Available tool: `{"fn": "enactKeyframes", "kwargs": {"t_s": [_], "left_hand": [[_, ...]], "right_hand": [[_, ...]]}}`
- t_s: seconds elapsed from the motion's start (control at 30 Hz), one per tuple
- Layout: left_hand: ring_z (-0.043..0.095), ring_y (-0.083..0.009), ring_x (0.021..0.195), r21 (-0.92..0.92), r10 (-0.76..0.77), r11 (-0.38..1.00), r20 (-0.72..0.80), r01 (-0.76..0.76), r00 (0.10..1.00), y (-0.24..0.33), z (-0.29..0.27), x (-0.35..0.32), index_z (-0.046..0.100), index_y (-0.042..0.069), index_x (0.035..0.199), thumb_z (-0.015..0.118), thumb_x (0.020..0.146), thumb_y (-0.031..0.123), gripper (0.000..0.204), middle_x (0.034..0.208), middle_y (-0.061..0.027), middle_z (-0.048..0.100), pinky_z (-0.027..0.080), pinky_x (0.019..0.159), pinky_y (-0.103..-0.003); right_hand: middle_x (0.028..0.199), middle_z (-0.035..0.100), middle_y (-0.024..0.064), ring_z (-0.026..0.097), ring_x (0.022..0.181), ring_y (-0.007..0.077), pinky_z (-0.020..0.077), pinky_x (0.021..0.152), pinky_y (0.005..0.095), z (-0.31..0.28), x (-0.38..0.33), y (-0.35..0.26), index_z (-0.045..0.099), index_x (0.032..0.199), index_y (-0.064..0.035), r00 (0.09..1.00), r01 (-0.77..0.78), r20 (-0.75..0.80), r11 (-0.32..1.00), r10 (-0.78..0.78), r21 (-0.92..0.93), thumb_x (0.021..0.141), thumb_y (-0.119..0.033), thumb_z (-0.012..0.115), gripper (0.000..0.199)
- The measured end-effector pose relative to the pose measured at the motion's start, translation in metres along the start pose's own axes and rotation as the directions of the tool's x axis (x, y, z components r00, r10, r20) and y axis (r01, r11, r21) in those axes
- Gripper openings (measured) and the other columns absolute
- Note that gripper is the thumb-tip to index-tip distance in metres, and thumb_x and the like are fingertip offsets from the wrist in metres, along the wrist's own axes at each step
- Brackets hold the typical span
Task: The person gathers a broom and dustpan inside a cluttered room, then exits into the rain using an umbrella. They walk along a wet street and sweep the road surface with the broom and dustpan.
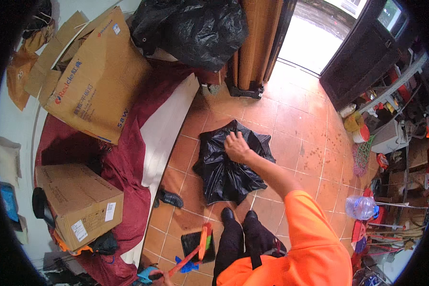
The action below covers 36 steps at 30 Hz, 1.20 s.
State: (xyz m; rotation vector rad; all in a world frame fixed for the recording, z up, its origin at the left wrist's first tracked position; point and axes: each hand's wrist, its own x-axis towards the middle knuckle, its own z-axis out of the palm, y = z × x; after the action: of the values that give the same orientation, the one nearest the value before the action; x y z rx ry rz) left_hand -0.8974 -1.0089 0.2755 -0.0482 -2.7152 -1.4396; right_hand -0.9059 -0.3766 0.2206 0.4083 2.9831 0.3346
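Note:
A crumpled black plastic bag [224, 171] lies on the orange floor tiles just ahead of my black shoes [238, 217]. My right hand [236, 145] reaches forward from an orange sleeve and grips the top of the bag. My left hand [166, 279] barely shows at the lower edge, closed around the red handle [181, 261] of a brush with an orange and green head. The brush head rests against a black dustpan [194, 244] on the floor to my left.
A maroon cloth [128, 167] covers low furniture on the left, with cardboard boxes [95, 81] and a big full black bag [190, 28] on it. A lone black shoe [169, 198] lies nearby. The open doorway [314, 38] is ahead; cluttered shelves and a water bottle [361, 207] stand on the right.

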Motion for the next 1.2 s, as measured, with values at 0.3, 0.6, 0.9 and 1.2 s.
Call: {"fn": "enactKeyframes", "kwargs": {"t_s": [0.3,0.6,0.9,1.2], "left_hand": [[0.05,-0.016,0.094,0.139,-0.162,0.98,0.133,0.144,0.978,0.052,0.056,0.029,0.049,0.004,0.103,0.06,0.075,0.002,0.031,0.099,-0.0068,0.052,0.04,0.086,-0.03],[0.048,-0.0149,0.098,0.103,-0.077,0.994,0.436,0.036,0.897,0.149,0.166,0.039,0.048,0.005,0.106,0.058,0.077,0.0,0.031,0.103,-0.0061,0.051,0.038,0.09,-0.032],[0.049,-0.0109,0.081,-0.182,0.305,0.952,0.473,-0.247,0.827,0.324,0.37,-0.052,0.045,0.006,0.093,0.053,0.074,-0.006,0.024,0.086,0.0001,0.046,0.04,0.073,-0.024],[0.046,-0.0067,0.075,-0.388,0.585,0.81,0.471,-0.44,0.661,0.517,0.559,-0.157,0.044,0.008,0.095,0.054,0.073,-0.009,0.03,0.083,0.0016,0.044,0.039,0.068,-0.02]], "right_hand": [[0.103,0.068,0.0041,0.064,0.094,0.0287,0.051,0.066,0.0558,0.153,-0.017,-0.012,0.071,0.101,-0.0189,0.621,-0.328,0.757,0.945,0.201,0.018,0.083,-0.028,0.057,0.024],[0.083,0.066,0.0198,0.065,0.078,0.0365,0.0512,0.064,0.0462,0.039,-0.33,0.162,0.066,0.079,-0.0049,0.63,-0.739,0.568,0.632,0.529,0.232,0.073,-0.018,0.056,0.018],[0.073,0.062,0.0251,0.061,0.07,0.0409,0.0485,0.064,0.0477,0.056,-0.519,0.349,0.065,0.074,0.0012,0.48,-0.85,0.35,0.329,0.804,0.411,0.073,-0.021,0.056,0.024],[0.074,0.063,0.0223,0.063,0.072,0.0361,0.0483,0.065,0.0427,0.085,-0.573,0.589,0.065,0.075,0.001,0.452,-0.732,0.153,0.267,0.879,0.627,0.073,-0.021,0.059,0.023]]}}
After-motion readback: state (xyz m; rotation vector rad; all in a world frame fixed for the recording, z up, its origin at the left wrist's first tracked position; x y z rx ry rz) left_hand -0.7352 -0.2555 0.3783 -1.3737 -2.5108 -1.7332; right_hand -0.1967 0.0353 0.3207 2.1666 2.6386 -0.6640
